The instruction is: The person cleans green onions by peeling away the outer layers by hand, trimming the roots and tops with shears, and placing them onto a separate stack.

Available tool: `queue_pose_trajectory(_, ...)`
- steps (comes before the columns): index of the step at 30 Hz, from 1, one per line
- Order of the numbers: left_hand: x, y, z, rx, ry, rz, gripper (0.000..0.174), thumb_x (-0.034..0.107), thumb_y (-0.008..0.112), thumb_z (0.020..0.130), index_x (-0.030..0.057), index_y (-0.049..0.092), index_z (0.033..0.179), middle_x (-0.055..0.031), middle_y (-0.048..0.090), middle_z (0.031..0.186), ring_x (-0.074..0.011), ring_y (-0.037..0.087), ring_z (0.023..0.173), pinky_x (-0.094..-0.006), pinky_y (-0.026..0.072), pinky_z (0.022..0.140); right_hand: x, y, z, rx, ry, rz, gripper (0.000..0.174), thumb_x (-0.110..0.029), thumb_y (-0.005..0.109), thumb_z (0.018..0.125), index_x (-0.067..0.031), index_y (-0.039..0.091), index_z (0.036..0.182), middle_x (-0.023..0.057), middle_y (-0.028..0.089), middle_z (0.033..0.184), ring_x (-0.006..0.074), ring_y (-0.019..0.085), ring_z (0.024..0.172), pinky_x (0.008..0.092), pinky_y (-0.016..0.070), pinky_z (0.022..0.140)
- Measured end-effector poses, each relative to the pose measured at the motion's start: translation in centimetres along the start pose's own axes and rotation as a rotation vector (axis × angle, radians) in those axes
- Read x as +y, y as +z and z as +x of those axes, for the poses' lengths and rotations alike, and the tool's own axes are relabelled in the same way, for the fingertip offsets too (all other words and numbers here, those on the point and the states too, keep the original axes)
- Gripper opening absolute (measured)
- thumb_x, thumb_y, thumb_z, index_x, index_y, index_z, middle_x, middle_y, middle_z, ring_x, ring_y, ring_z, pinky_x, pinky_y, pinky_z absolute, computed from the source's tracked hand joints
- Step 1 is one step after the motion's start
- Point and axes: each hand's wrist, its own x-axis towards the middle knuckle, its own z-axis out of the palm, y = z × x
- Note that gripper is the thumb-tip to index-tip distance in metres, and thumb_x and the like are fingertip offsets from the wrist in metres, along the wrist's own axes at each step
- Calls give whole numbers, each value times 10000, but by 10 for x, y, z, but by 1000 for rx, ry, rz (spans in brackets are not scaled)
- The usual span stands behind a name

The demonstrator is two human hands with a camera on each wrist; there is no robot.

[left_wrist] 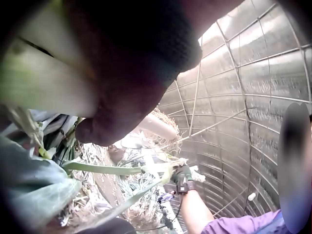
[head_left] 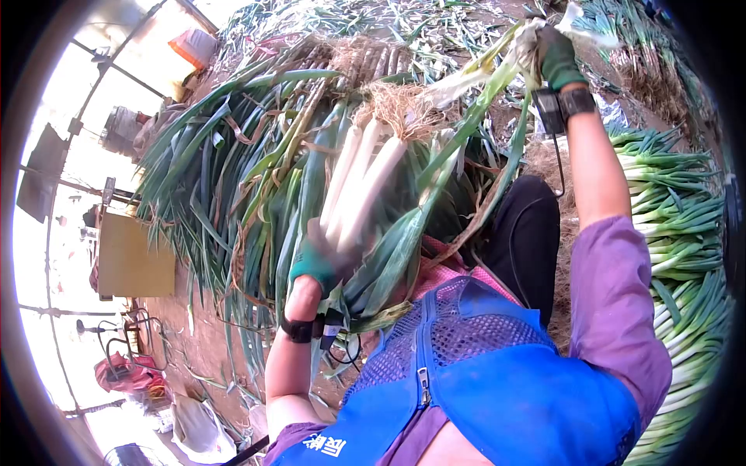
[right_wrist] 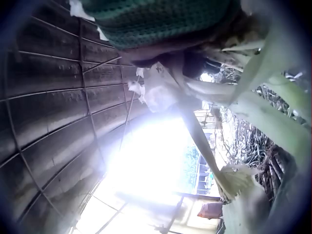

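Observation:
My left hand [head_left: 320,262], in a green and dark glove, grips a few leeks [head_left: 359,175] round their white stalks, roots pointing away from me. Their long green leaves trail over my lap. At the upper right my right hand [head_left: 558,60], gloved in green too, is raised and holds stripped outer leaves [head_left: 483,74] by their pale ends. In the right wrist view these pale leaves [right_wrist: 265,114] hang from below the green glove [right_wrist: 161,24]. The left wrist view shows the dark glove [left_wrist: 131,73] close up, with a blurred white stalk [left_wrist: 48,87] beside it.
A large heap of untrimmed leeks [head_left: 225,179] lies in front and to the left. Cleaned leeks [head_left: 668,225] are stacked along the right. Leaf scraps [head_left: 388,19] litter the ground beyond. A yellowish board [head_left: 136,256] and a red bag [head_left: 128,373] are at the left.

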Motion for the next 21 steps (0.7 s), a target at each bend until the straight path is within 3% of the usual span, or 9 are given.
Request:
queue_pose_trajectory(4, -8, 23, 20, -10, 42, -114, 644, 250, 867, 682, 32, 483, 1150, -95, 636, 977, -188, 634, 833, -346, 529, 723, -35, 11, -64, -307, 226, 387, 370, -359, 534, 1008, -33, 630, 1152, 88, 676, 878, 184, 657, 757, 274, 562, 786)
queue_pose_trajectory(6, -9, 12, 21, -100, 34, -334, 652, 322, 856, 685, 3, 493, 1122, -126, 663, 928, -226, 672, 809, -379, 546, 693, -40, 15, -86, -982, 309, 1523, 264, -211, 486, 1034, -54, 573, 1229, 69, 610, 858, 125, 610, 709, 249, 531, 668)
queue_pose_trajectory(8, -19, 0, 27, -196, 48, -604, 554, 191, 815, 707, 23, 509, 1138, -81, 649, 884, -191, 654, 760, -342, 535, 670, -69, 12, -135, -932, 349, 957, 259, -156, 568, 979, -33, 594, 1205, 66, 641, 890, 113, 623, 707, 241, 522, 610)
queue_pose_trajectory(9, -28, -6, 33, -252, 69, -764, 511, 23, 779, 727, 57, 521, 1168, -21, 620, 864, -137, 616, 723, -289, 516, 663, -69, 9, -161, -1157, 435, 748, 289, -152, 617, 945, -19, 613, 1201, 72, 666, 929, 112, 631, 724, 238, 525, 632)
queue_pose_trajectory(14, -59, -25, 41, -294, 99, -985, 411, 48, 706, 721, 32, 556, 1103, -36, 591, 800, -162, 609, 699, -297, 516, 672, -120, 7, -256, -2089, 607, 729, 390, -62, 742, 833, 2, 656, 1208, 82, 713, 1020, 159, 652, 896, 315, 541, 820)
queue_pose_trajectory(17, -60, -29, 40, -373, 116, -978, 444, 59, 726, 697, 28, 569, 1111, -32, 586, 850, -161, 607, 738, -301, 522, 688, -113, 33, -214, -2132, 655, 439, 314, -30, 722, 836, -8, 666, 1144, 81, 708, 1003, 166, 641, 954, 332, 537, 847)
queue_pose_trajectory(18, -58, -31, 38, -404, 110, -1000, 454, 61, 733, 690, 27, 574, 1114, -30, 584, 867, -161, 606, 754, -302, 524, 692, -98, 49, -188, -2048, 336, 395, 388, -42, 711, 825, -36, 642, 1207, 51, 688, 1025, 148, 621, 944, 331, 516, 870)
queue_pose_trajectory(19, -58, -31, 37, -411, 108, -1015, 466, 60, 738, 682, 27, 576, 1118, -28, 583, 877, -161, 604, 773, -303, 523, 695, -100, 56, -140, -1848, -185, 340, 343, -93, 659, 863, -51, 649, 1204, 65, 696, 1020, 166, 635, 944, 353, 517, 867)
queue_pose_trajectory(21, -58, -29, 37, -433, 105, -1039, 490, 58, 747, 667, 27, 582, 1127, -25, 581, 898, -159, 601, 812, -303, 523, 701, -94, 69, 4, -1055, -378, -296, 456, -281, 620, 931, -13, 566, 1296, 127, 681, 1103, 210, 674, 865, 347, 576, 745)
